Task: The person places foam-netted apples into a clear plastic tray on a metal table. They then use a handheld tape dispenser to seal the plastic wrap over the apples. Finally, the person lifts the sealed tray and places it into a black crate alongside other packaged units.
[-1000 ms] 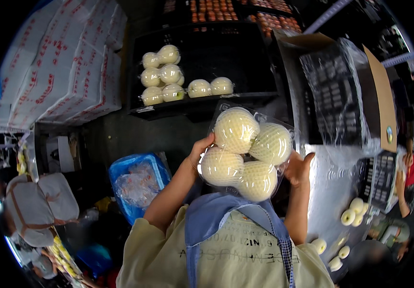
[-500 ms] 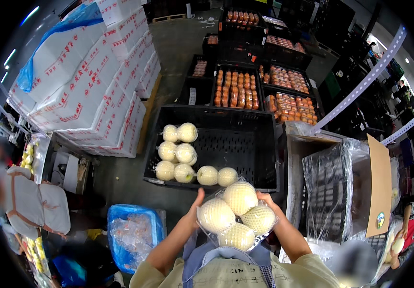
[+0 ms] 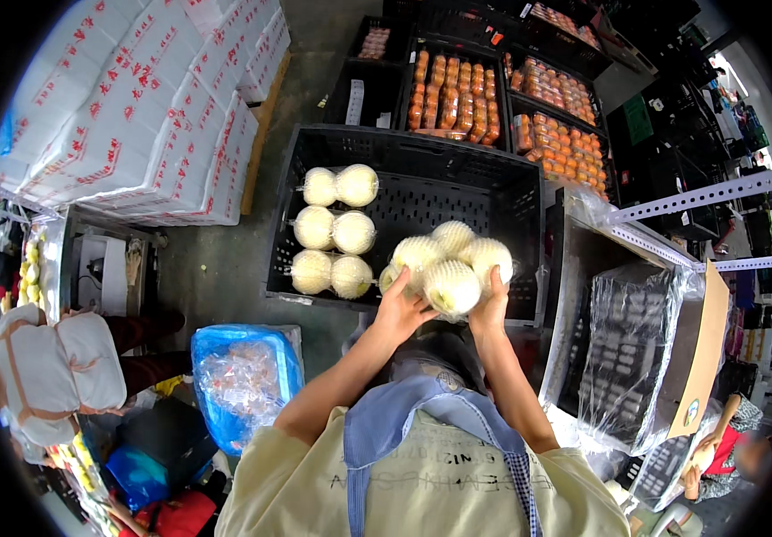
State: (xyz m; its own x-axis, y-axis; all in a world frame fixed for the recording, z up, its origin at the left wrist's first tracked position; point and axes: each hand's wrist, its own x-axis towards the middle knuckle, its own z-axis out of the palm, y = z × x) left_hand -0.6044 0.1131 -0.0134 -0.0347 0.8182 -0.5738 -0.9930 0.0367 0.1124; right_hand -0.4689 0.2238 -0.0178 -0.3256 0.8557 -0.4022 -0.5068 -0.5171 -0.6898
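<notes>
A clear-wrapped pack of round fruit in pale foam nets (image 3: pixel 454 285) is held between my two hands over the front right part of a black plastic crate (image 3: pixel 422 152). My left hand (image 3: pixel 401 313) is closed on the pack's left side, thumb uppermost. On the opposite side my right hand (image 3: pixel 490 307) grips it, fingers partly hidden behind the fruit. Inside the crate, several netted fruits (image 3: pixel 353 232) stand in pairs along the left side. Another netted fruit in the front row is partly covered by the pack and my left hand.
Black crates of packed orange fruit (image 3: pixel 453 94) stand beyond. White cartons (image 3: pixel 149 107) are stacked at the left. A blue-lined bin (image 3: pixel 293 353) sits near my left arm. To the right are an open cardboard box (image 3: pixel 704 345) and a plastic-wrapped crate (image 3: pixel 627 349). People work at both sides.
Both hands have carried the pack forward from in front of my chest to over the crate. The view has shifted, with the crate now higher in it.
</notes>
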